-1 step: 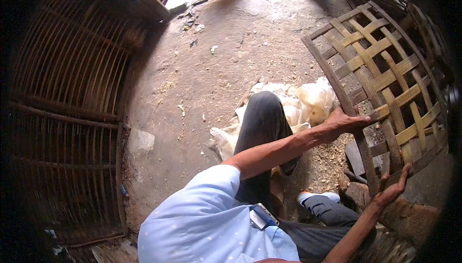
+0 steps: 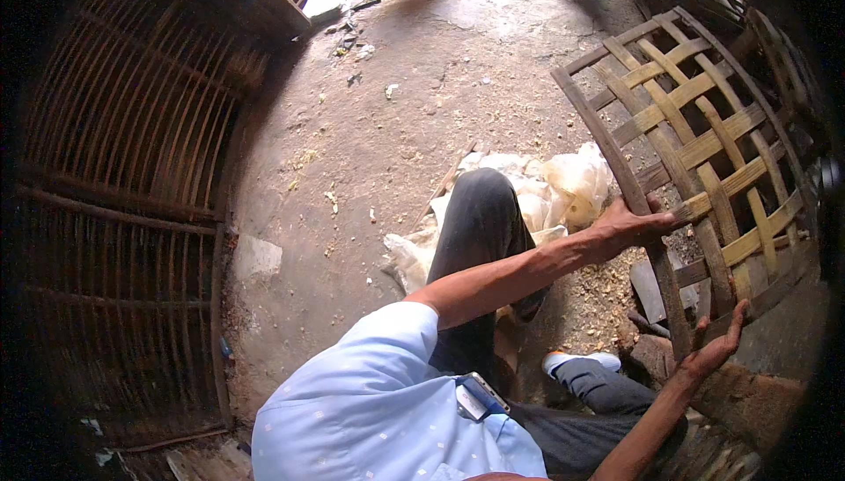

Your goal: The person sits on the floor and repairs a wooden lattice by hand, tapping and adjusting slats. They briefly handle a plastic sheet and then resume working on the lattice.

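Observation:
A woven lattice panel (image 2: 683,132) of flat bamboo-like strips in a dark wooden frame is held up tilted at my right side. My left hand (image 2: 630,224) is closed around the long side bar of its frame, fingers reaching onto the strips. Lower down, my right hand (image 2: 715,349) holds the near corner of the frame, palm under it, some fingers stretched up along the edge. Several strips cross over and under each other; one stands with a free end inside the weave. The panel hides part of what lies behind it.
Slatted wooden wall (image 2: 132,243) runs along the left. Crumpled pale plastic sheeting (image 2: 572,183) lies beyond my bent knee, with wood shavings (image 2: 598,305) beside it. A wooden block (image 2: 748,402) sits below my right hand. Scraps dot the concrete floor (image 2: 352,164).
Almost nothing differs; the panel's far end has dipped very slightly. Both hands keep their hold on its frame.

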Tool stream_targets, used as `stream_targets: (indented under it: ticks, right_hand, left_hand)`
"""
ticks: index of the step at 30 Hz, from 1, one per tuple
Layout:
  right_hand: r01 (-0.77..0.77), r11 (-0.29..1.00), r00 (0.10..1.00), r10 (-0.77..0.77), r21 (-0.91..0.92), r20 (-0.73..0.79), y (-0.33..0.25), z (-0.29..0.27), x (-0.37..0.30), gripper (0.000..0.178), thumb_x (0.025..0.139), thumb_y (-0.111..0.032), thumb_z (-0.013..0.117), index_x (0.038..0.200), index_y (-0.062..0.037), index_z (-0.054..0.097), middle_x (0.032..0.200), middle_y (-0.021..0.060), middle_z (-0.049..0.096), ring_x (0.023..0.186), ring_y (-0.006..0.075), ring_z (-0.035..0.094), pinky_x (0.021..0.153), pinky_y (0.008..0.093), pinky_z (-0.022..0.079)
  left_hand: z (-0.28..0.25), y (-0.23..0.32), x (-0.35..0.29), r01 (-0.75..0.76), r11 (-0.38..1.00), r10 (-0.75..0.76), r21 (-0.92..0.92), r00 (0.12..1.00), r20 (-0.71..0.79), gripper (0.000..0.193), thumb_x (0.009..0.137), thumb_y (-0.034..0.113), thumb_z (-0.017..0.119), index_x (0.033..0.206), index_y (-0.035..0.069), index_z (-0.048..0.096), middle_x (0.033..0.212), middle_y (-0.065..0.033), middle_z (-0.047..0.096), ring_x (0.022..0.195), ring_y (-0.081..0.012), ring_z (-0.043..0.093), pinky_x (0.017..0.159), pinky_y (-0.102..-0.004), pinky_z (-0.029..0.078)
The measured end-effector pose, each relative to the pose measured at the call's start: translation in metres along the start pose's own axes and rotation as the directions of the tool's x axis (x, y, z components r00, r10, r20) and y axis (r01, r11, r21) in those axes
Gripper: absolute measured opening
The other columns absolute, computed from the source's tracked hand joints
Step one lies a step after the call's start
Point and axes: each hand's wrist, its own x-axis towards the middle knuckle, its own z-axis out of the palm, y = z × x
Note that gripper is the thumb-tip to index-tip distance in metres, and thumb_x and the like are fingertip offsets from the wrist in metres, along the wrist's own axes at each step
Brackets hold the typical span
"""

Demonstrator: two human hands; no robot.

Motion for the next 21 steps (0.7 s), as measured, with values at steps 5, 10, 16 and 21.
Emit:
stream_targets:
  ticks: [5,10,16,21]
  right_hand:
    - [0.01,0.996,1.0,-0.012,0.085,0.02,0.002,0.012,-0.005,0.043,0.099,-0.04,0.056,0.127,-0.0087,0.065,0.117,-0.0019,0.065,0.068,0.0054,0.045,0.049,0.0195,0.033]
    - [-0.013,1.0,0.999,0.013,0.012,0.049,0.017,-0.011,0.017,0.045,0.102,-0.038,0.055,0.136,-0.0094,0.062,0.142,0.0022,0.053,0.088,0.0074,0.052,0.059,0.0219,0.04]
    - [-0.113,0.982,0.973,0.079,0.149,0.219,0.006,-0.003,0.004,0.046,0.099,-0.04,0.058,0.13,-0.0063,0.063,0.123,0.0012,0.063,0.089,0.0096,0.058,0.056,0.0236,0.044]
    - [0.022,0.986,0.99,-0.044,0.164,0.131,-0.007,0.014,-0.008,0.043,0.096,-0.04,0.063,0.119,-0.0045,0.067,0.104,0.0026,0.071,0.072,0.0103,0.064,0.041,0.022,0.041]
  left_hand:
    - [-0.001,0.008,-0.007,0.025,0.973,0.012,-0.231,0.988,0.155,0.057,0.08,0.023,0.087,0.119,0.0,0.053,0.101,-0.0135,0.07,0.091,-0.0244,0.073,0.077,-0.0376,0.064]
    - [-0.012,0.021,0.004,0.115,0.972,-0.118,0.204,0.993,0.003,0.059,0.078,0.031,0.088,0.118,0.001,0.056,0.098,-0.0111,0.07,0.083,-0.0213,0.071,0.062,-0.0344,0.061]
    - [-0.025,0.011,0.012,0.162,0.984,-0.156,-0.071,0.985,0.075,0.044,0.084,0.038,0.08,0.106,0.002,0.068,0.09,-0.0085,0.068,0.081,-0.0197,0.066,0.077,-0.0354,0.055]
    - [-0.031,0.02,0.016,0.038,0.984,-0.023,-0.172,0.996,0.086,0.038,0.094,0.022,0.072,0.116,-0.008,0.062,0.089,-0.0115,0.07,0.073,-0.011,0.068,0.058,-0.0199,0.053]
